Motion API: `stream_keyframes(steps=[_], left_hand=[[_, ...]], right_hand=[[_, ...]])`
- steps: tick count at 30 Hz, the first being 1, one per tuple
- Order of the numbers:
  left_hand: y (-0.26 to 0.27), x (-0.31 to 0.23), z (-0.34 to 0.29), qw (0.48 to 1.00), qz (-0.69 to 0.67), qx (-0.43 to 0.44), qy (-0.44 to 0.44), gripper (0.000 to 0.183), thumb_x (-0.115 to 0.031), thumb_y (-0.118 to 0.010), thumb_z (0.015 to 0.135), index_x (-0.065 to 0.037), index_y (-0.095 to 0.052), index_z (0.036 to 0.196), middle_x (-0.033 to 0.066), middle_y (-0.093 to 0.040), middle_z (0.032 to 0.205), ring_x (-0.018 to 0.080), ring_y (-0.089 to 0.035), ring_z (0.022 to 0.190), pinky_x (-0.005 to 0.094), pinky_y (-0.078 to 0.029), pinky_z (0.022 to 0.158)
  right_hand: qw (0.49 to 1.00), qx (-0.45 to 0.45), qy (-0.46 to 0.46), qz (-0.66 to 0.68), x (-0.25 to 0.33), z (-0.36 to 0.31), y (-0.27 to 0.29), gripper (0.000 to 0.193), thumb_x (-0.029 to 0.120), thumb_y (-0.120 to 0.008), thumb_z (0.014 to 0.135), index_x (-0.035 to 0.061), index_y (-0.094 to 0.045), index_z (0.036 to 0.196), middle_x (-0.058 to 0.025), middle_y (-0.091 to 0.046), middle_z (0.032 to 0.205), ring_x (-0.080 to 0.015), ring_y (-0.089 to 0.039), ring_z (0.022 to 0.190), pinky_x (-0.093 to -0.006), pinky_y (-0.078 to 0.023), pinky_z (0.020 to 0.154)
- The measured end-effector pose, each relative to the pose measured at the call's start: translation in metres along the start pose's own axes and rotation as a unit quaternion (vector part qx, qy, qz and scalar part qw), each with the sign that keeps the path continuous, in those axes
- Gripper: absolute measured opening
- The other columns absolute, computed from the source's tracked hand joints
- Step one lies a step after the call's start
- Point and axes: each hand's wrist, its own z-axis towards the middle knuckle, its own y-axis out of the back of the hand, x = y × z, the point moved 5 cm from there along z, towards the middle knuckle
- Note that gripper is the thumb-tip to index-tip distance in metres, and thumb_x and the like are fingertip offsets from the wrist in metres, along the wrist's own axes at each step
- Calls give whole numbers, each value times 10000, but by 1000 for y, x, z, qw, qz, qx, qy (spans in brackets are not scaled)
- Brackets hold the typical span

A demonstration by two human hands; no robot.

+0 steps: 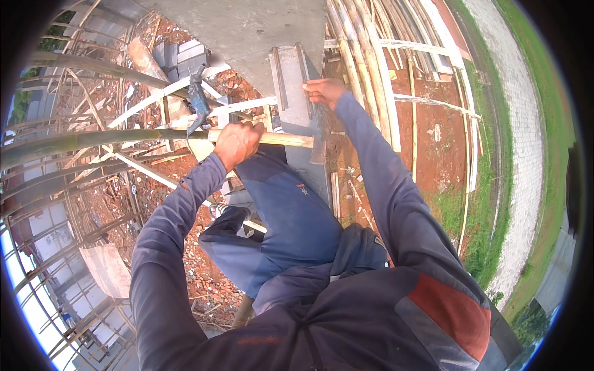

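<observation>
Red ground (436, 148): soil and brick rubble, below the left hand (239, 145) and right hand (325, 93).
Bamboo scaffold (93, 141): left of the left hand, a thick pole running toward it.
Concrete surface (266, 28): grey, rough, beyond both hands.
Pale poles (371, 62): side by side, just right of the right hand and beyond.
Grey board (292, 114): bearing wooden strips (278, 80), immediately left of the right hand.
Hammer (288, 140): in the left hand; dark head left of that hand, wooden handle end projecting right.
Left hand: clamped around the handle.
Right hand: fingers bent together, at the board's right edge; whether anything is pinched, cannot tell.
</observation>
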Motion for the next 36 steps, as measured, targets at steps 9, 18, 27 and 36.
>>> stream_keyframes(steps=[9,18,27,36], left_hand=[[-13,-3,4,999,23,-12,-41,117,-155,-600,832,-76,-611,918,123,-622,658,274,-646,554,383,-512,512],[-5,-2,7,999,-6,37,-13,180,-152,-670,758,-69,-566,880,106,-605,738,276,-657,643,401,-523,557],[-9,-10,-1,1000,-8,-7,19,70,-127,-607,797,-83,-558,821,103,-611,675,271,-660,606,406,-524,531],[-9,-11,5,1000,-11,3,-8,131,-128,-632,743,-87,-550,836,93,-580,723,263,-644,693,384,-532,624]], right_hand=[[1000,-17,14,22,0,2,4,320,126,-801,834,-38,-701,1090,-73,-716,966,-138,-665,807,-265,-573,697],[999,-19,9,28,0,4,7,277,94,-784,846,-35,-695,1073,-68,-715,942,-134,-661,788,-249,-559,679],[999,-12,5,29,0,4,7,260,89,-777,850,-40,-696,1062,-81,-715,938,-138,-662,772,-258,-560,663],[999,0,8,39,1,7,6,298,94,-784,848,-57,-682,1083,-91,-706,950,-150,-659,795,-266,-561,658]])
